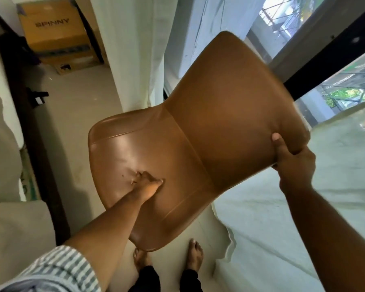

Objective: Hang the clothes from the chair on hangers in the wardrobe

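No clothes on tan leather shell chair (230, 98); removal seemingly done. Right hand (291, 159) clamps backrest rim. Left hand (147, 184) presses seat, finger curl unclear. Wardrobe, hangers out of view, so hanging unconfirmed.

Chair (198, 131) centre; box (55, 32) behind left.

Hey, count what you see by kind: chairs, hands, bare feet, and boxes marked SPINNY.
Chair: 1
Hands: 2, left hand and right hand
Bare feet: 2, left foot and right foot
SPINNY box: 1
Total: 6
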A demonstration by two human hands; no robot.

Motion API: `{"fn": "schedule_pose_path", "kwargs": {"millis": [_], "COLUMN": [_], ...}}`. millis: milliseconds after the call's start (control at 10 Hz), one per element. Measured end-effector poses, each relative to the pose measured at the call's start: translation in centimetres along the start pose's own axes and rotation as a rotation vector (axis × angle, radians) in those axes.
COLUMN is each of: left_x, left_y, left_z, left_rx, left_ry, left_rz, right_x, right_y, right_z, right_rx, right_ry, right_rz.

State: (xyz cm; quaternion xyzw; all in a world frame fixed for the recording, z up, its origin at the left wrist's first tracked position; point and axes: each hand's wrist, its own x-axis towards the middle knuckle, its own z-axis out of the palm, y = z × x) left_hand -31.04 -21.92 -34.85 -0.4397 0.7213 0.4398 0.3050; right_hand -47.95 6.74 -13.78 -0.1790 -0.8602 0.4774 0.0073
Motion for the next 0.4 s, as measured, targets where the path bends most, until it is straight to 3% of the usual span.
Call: {"fn": "schedule_pose_path", "kwargs": {"millis": [100, 300, 400], "left_x": [-2.7, -11.0, -15.5], "left_y": [-2.2, -2.7, -0.9], "left_z": [-1.5, -4.6, -6.6], "left_rx": [-0.126, 0.080, 0.255], "left_ry": [0.044, 0.112, 0.191], "left_rz": [0.062, 0.212, 0.313], "right_x": [0.0, -3.0, -7.6], "right_y": [-0.2, -0.7, -4.3], "right_z": [-0.4, -1.9, -3.8], "right_rx": [-0.102, -0.416, -0.593], "right_ry": [-0.001, -0.355, -0.492], "right_rz": [0.015, 0.130, 0.013]}}
